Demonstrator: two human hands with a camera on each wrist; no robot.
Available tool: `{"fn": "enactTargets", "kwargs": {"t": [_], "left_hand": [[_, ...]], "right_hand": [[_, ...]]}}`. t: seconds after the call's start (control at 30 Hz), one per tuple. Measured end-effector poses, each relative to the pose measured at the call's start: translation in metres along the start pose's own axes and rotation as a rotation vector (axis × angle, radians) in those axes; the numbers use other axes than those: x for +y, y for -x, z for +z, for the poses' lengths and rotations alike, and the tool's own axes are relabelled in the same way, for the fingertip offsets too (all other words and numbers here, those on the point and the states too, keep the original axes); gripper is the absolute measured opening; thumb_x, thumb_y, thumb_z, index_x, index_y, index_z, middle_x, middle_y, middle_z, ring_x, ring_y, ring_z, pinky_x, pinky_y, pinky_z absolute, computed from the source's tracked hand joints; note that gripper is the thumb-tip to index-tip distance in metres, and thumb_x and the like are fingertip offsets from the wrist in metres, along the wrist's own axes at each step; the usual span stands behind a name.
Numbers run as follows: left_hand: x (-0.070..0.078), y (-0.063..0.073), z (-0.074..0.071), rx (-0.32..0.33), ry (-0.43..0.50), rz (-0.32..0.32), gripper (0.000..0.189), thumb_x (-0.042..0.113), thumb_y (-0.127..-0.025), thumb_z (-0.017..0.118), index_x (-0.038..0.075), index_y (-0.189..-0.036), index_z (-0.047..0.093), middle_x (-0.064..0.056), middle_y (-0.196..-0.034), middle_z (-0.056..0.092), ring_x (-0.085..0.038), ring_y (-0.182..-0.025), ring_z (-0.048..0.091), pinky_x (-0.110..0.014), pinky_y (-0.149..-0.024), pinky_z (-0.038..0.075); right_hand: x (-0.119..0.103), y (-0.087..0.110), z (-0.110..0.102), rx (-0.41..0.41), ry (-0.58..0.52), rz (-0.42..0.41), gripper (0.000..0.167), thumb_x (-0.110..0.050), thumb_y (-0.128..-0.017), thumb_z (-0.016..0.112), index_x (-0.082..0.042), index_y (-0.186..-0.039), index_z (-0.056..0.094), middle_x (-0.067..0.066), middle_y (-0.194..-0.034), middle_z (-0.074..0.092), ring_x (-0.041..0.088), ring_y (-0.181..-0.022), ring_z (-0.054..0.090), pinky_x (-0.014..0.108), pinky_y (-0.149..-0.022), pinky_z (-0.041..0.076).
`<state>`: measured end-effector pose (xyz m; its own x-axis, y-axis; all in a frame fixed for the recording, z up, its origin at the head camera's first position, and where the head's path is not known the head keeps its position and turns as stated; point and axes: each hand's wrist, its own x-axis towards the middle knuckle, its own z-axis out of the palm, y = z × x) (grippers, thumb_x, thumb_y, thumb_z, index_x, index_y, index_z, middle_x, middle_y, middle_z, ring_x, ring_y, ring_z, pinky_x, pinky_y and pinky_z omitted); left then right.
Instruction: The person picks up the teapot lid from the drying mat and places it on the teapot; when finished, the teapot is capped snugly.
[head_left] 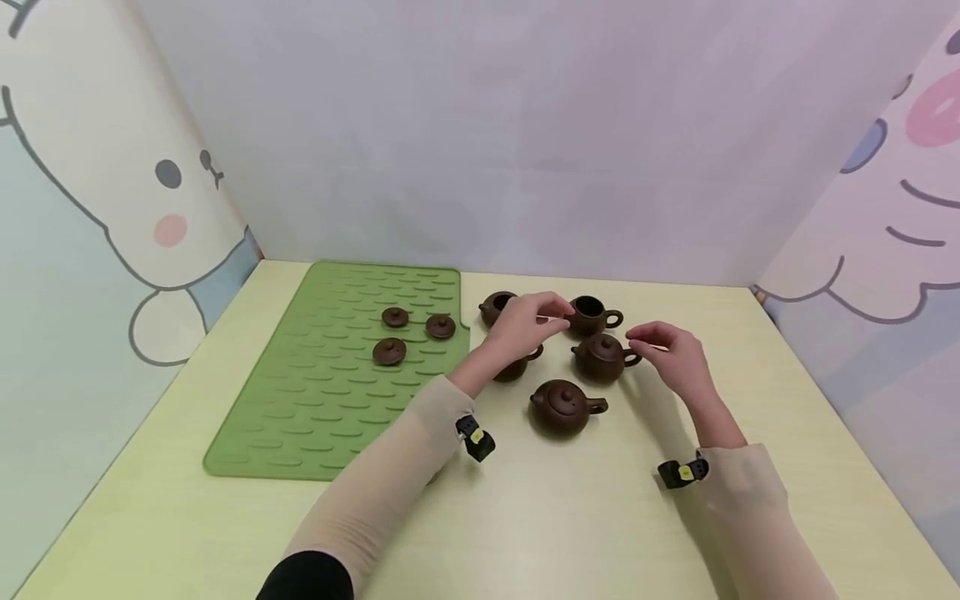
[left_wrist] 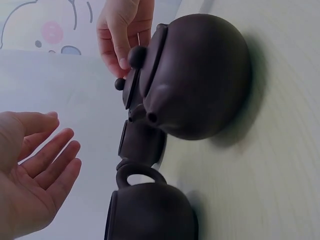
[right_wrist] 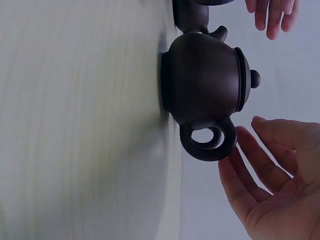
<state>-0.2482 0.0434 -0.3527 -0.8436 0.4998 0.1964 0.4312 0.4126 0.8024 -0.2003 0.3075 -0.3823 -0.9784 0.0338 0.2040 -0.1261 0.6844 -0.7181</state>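
My right hand [head_left: 671,354] is beside the handle of a dark brown lidded teapot [head_left: 602,360]. In the right wrist view its fingertips are right at the looped handle [right_wrist: 210,150], thumb and fingers spread apart. Over the lidless pots hovers my left hand [head_left: 525,323], palm and loosely bent fingers [left_wrist: 62,160] holding nothing. One lidless pot [head_left: 588,317] stands beyond its fingertips, another [head_left: 495,307] behind it, and a third [head_left: 512,372] is partly hidden under the wrist. Nearest me sits a second lidded teapot [head_left: 561,408], spout to the left.
On the left lies a green textured mat [head_left: 300,400] bearing three small brown lids, one of them a knobbed lid [head_left: 389,352]. The pots stand on the pale wooden table [head_left: 570,517] to its right. A plain wall [head_left: 517,150] rises behind, with cartoon-printed panels at both sides.
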Motion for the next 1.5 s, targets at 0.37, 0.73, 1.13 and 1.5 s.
{"fn": "enactTargets", "kwargs": {"t": [0.37,0.73,1.13,1.5], "left_hand": [[-0.012,0.017,-0.029,0.049,-0.031,-0.026,0.022,0.019,-0.098,0.064,0.011,-0.117,0.069,-0.007,-0.120,0.073,-0.018,-0.113,0.068,-0.027,-0.098,0.055],[-0.028,0.037,-0.054,0.090,0.005,-0.107,0.021,0.017,-0.098,0.064,0.009,-0.117,0.069,-0.005,-0.119,0.072,-0.020,-0.114,0.067,-0.033,-0.101,0.054],[-0.053,0.059,-0.082,0.141,0.025,-0.173,0.024,0.014,-0.098,0.064,0.006,-0.120,0.068,-0.011,-0.122,0.070,-0.024,-0.114,0.067,-0.037,-0.099,0.055],[-0.077,0.083,-0.103,0.190,0.008,-0.209,0.024,0.010,-0.097,0.064,0.004,-0.120,0.067,-0.014,-0.122,0.070,-0.029,-0.116,0.066,-0.042,-0.100,0.055]], "right_hand": [[-0.015,-0.005,0.003,0.035,-0.049,-0.029,0.020,-0.014,-0.095,0.068,0.000,-0.109,0.072,-0.018,-0.091,0.068,-0.018,-0.086,0.056,0.000,-0.077,0.047],[-0.040,-0.012,0.011,-0.008,-0.107,-0.068,0.021,-0.011,-0.095,0.068,0.003,-0.110,0.071,0.022,-0.109,0.071,-0.016,-0.088,0.056,0.000,-0.080,0.048],[-0.058,-0.016,0.026,-0.051,-0.112,-0.112,0.018,-0.013,-0.094,0.070,-0.002,-0.107,0.073,0.017,-0.105,0.073,-0.010,-0.088,0.059,0.003,-0.081,0.049],[-0.071,-0.018,0.046,-0.119,-0.098,-0.131,0.017,-0.011,-0.094,0.069,-0.002,-0.107,0.072,0.016,-0.107,0.073,-0.006,-0.084,0.061,0.007,-0.078,0.049]]}}
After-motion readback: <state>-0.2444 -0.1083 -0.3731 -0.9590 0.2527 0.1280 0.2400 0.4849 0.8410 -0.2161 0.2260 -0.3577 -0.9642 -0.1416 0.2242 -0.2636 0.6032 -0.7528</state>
